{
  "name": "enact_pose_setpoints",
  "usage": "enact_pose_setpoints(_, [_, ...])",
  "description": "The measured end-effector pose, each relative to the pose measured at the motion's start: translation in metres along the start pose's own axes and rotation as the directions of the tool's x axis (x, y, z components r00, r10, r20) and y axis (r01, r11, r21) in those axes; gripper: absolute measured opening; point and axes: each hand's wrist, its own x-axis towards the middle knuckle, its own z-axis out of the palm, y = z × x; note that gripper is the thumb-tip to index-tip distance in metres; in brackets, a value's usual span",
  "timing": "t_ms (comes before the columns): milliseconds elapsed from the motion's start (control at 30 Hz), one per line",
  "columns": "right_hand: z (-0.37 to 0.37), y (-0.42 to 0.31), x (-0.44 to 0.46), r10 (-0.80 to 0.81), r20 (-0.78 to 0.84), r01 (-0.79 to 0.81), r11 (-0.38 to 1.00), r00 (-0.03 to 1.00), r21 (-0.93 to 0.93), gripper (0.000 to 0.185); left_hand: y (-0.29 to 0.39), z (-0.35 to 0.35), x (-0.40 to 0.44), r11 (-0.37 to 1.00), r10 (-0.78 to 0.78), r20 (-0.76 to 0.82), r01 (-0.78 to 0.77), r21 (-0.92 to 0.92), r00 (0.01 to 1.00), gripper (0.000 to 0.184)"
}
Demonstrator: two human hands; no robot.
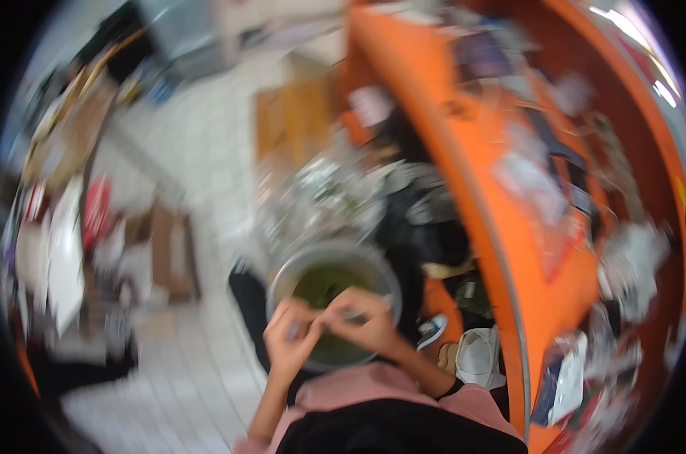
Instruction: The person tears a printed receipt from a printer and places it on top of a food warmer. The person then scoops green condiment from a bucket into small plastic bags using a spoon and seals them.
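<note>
At floor level, white square tiling (222,340) spreads over the middle & left. To the right runs a long orange counter w/ a grey edge strip (515,253), cluttered w/ packets. Far ahead is a flat brown wooden panel (291,117); off left, an open brown cardboard box (173,261). A crinkled clear plastic bag (316,193) w/ bits of green showing thru lies just beyond a round grey plastic tub (282,276).

The tub is close in front of the person's pink-and-black clothing (358,390), w/ a black trouser leg (248,314) beside it. It should be light & fairly stiff; best grip = opp. sides of the rim, kept level.

In the tub, low against its floor, is a loose dark-green mass (320,280). Should be v. light, soft & easily bruised or torn, poss. slippery if wet; so take small bits, thumb vs. forefinger, w/ min. pressure, no squeezing.

Above it are both bare hands: right hand (362,321) over the tub's right half, left hand (291,333) over its left edge. Fingers on each curl inward, & the thumb-and-forefinger tips of the two hands come close tog. near the tub's middle. Blur is bad here, so can't tell if either pair is clamped on a piece of green.
</note>
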Motion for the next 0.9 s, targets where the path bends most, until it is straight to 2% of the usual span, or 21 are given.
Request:
enact_pose_setpoints(33, [0.002, -0.001, -0.003, 0.051, -0.027, -0.05, 0.998, 0.998, 0.045, 0.009, -0.01, 0.003, -0.001, 1.0, 0.004, -0.017, -0.004, 0.019, 1.0, 0.011])
enact_pose_setpoints(100, [-0.001, 0.004, -0.004, -0.01, -0.068, 0.013, 0.999, 0.998, 0.034, 0.01, -0.017, 0.006, 0.003, 0.997, 0.072, -0.013, -0.072, 0.032, 0.997, 0.013])
enact_pose_setpoints(133, [-0.005, 0.004, -0.004, -0.018, -0.064, 0.022, 0.998, 0.998, 0.06, 0.011, -0.021, 0.006, 0.008, 0.993, 0.116, 0.037, -0.117, 0.026, 0.993, 0.02])
enact_pose_setpoints(167, [-0.006, 0.002, -0.006, 0.014, -0.043, -0.009, 0.994, 0.999, 0.112, 0.01, -0.039, -0.002, 0.009, 0.994, 0.086, 0.117, -0.093, 0.056, 0.989, 0.02])
enact_pose_setpoints(200, [-0.009, 0.005, -0.006, 0.021, -0.042, -0.015, 0.991, 0.999, 0.135, 0.01, -0.014, 0.004, 0.013, 0.985, 0.172, 0.149, -0.174, -0.001, 0.974, 0.014])
enact_pose_setpoints(233, [-0.014, 0.003, -0.005, -0.061, -0.048, 0.066, 0.99, 0.997, 0.121, 0.01, -0.011, 0.008, 0.02, 0.975, 0.223, 0.186, -0.22, -0.036, 0.957, 0.014])
enact_pose_setpoints(333, [-0.037, -0.001, -0.01, -0.11, -0.073, 0.111, 0.994, 0.991, 0.02, 0.011, -0.03, 0.003, 0.022, 0.983, 0.178, 0.251, -0.162, -0.081, 0.951, 0.019])
enact_pose_setpoints(400, [-0.055, -0.009, -0.016, -0.059, -0.114, 0.058, 0.998, 0.992, -0.009, 0.01, -0.028, -0.002, 0.025, 0.992, 0.097, 0.291, -0.071, -0.1, 0.952, 0.019])
enact_pose_setpoints(500, [-0.058, -0.002, -0.016, -0.119, -0.161, 0.111, 0.992, 0.98, -0.058, 0.01, -0.013, 0.003, 0.032, 0.983, 0.115, 0.261, -0.073, -0.168, 0.959, 0.017])
enact_pose_setpoints(567, [-0.06, 0.005, -0.005, -0.151, -0.148, 0.141, 0.987, 0.977, -0.073, 0.009, -0.013, 0.003, 0.042, 0.988, 0.065, 0.289, -0.022, -0.15, 0.955, 0.017])
enact_pose_setpoints(633, [-0.06, 0.012, 0.014, -0.179, -0.125, 0.17, 0.982, 0.976, -0.077, 0.008, -0.016, 0.006, 0.062, 0.989, 0.144, 0.275, -0.131, -0.063, 0.951, 0.019])
enact_pose_setpoints(700, [-0.059, 0.019, 0.041, 0.12, -0.1, -0.126, 0.99, 0.988, -0.06, 0.01, -0.074, 0.008, 0.091, 0.954, 0.196, 0.255, -0.244, 0.173, 0.947, 0.028])
enact_pose_setpoints(733, [-0.055, 0.027, 0.057, 0.118, -0.09, -0.123, 0.991, 0.989, -0.059, 0.01, -0.085, 0.011, 0.103, 0.954, 0.193, 0.246, -0.24, 0.178, 0.95, 0.028])
enact_pose_setpoints(800, [-0.047, 0.051, 0.091, -0.028, -0.15, 0.001, 0.984, 0.988, -0.179, 0.013, -0.106, 0.015, 0.126, 0.772, 0.255, 0.196, -0.321, 0.548, 0.947, 0.061])
enact_pose_setpoints(833, [-0.045, 0.069, 0.106, -0.028, -0.133, 0.005, 0.985, 0.991, -0.17, 0.013, -0.126, 0.019, 0.134, 0.74, 0.319, 0.167, -0.355, 0.571, 0.933, 0.064])
enact_pose_setpoints(867, [-0.039, 0.093, 0.121, -0.141, -0.03, 0.13, 0.963, 0.99, -0.238, 0.015, -0.16, 0.018, 0.141, 0.703, 0.367, 0.133, -0.368, 0.608, 0.921, 0.068])
enact_pose_setpoints(900, [-0.026, 0.12, 0.128, -0.247, 0.093, 0.263, 0.927, 0.964, -0.268, 0.017, -0.242, 0.01, 0.158, 0.6, 0.251, 0.254, -0.356, 0.717, 0.934, 0.099])
